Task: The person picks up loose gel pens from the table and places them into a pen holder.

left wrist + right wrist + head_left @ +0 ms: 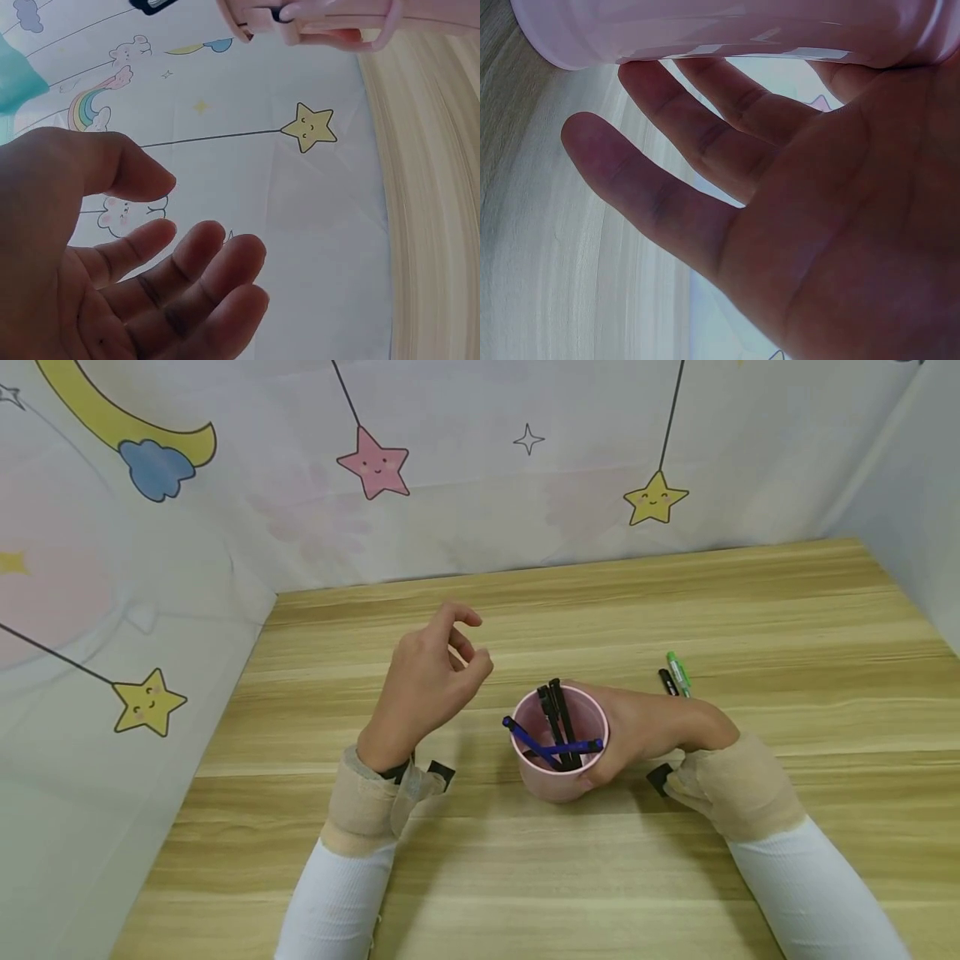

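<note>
Nearest the camera, on a dial centred on the pink cup in the head view, a left white sleeve point(337, 897) runs in from 8 o'clock and a right white sleeve point(813, 893) from 4 o'clock. Each ends in a tan wrist wrap, the left wrap point(358, 806) and the right wrap point(750, 793), both with a small black square beside them. The pink cup point(551, 787) stands mouth up over the desk point(570, 877), and whether its base touches the wood I cannot tell. The right hand point(637, 727) grips it from 3 o'clock, thumb along the near side; in the right wrist view one finger stretches out clear of the wall. Inside, two black pens point(548, 706) lean to the 12 o'clock rim, while two blue pens point(531, 742) cross lower down, one end at about 10 o'clock, another at 3. The left hand point(435, 672) hangs apart from the cup at 10 o'clock, relaxed, its fingers loosely bent with a gap to the thumb. At 2 o'clock, a black pen point(668, 682) and a green pen point(678, 670) lie side by side on the desk, their near ends hidden by the right hand. Behind, a printed cloth point(465, 518) shows a pink star point(375, 467) at 11 o'clock.
</note>
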Available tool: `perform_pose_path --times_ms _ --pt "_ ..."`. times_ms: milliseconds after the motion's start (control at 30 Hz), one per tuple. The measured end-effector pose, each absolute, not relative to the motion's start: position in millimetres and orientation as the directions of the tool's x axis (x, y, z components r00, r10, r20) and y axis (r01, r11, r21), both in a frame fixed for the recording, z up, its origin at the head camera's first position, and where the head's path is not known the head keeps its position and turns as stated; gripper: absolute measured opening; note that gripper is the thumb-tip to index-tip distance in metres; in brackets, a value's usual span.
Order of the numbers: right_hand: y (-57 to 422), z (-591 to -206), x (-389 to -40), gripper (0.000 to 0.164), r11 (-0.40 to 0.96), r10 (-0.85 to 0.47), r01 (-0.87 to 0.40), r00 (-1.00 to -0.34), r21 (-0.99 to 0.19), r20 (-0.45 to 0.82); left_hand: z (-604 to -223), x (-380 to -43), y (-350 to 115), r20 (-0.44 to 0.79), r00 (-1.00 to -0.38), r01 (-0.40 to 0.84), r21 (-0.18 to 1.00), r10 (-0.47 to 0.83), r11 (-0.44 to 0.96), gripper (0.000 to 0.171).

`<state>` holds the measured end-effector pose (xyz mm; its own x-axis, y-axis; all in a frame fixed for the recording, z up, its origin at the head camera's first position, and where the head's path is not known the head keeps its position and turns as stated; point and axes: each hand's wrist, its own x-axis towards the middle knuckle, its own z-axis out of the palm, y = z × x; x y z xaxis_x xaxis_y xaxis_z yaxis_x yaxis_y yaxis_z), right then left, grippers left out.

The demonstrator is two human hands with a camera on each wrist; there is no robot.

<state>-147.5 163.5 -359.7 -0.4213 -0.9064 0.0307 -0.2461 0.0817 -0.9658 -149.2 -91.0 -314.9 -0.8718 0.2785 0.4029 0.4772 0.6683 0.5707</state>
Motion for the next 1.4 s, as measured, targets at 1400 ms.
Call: perform_pose_path --times_ms 1400 --pt "165 -363 -150 0.082 0.085 -0.908 -0.262 -0.417 -0.961 0.034 -334 -159 -111 0.004 -0.979 0.192 0.343 0.203 0.92 0.051"
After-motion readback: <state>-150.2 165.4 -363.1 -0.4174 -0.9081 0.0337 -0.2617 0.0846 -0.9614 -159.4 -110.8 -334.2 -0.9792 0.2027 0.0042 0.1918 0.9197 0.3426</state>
